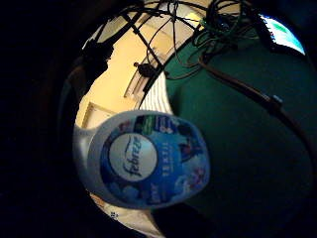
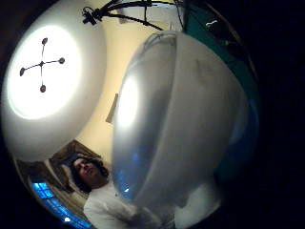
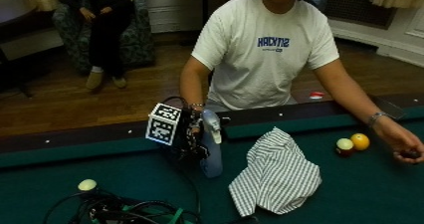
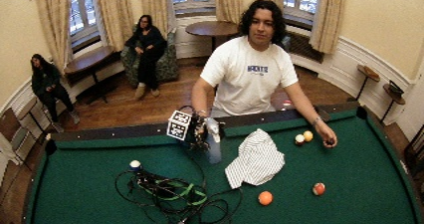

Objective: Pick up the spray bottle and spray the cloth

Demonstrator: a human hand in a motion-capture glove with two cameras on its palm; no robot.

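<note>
At the near rail of the green pool table (image 3: 371, 194), gloved right hand (image 3: 191, 137) raised upright, fingers wrapped round the neck of the white spray bottle (image 3: 211, 144) just under its trigger head. Bottle upright; base at or just above the felt, contact not clear from either outside view. Nozzle turned toward the striped cloth (image 3: 278, 176), heaped on the felt just beside the bottle, apart from it. Forearm dropping straight from the shoulder to the rail, wrist level with the bottle's top.

Bare left hand (image 3: 405, 149) resting on the felt by the far rail, curled around something small and dark, not identifiable. Yellow ball (image 3: 360, 141) and a white-and-dark ball (image 3: 344, 146) touching, close to that hand. White ball (image 3: 87, 184) next to a tangle of cables (image 3: 126, 211).

From the little-finger side, bottle's blue label (image 1: 148, 158) large and close, felt and a strip of striped cloth (image 1: 157, 96) behind it. From the thumb side, bottle's pale body (image 2: 186, 119) filling most of the view, blocking the table. Glove fingers largely masked in the outside view; exact finger placement on the trigger not discernible.
</note>
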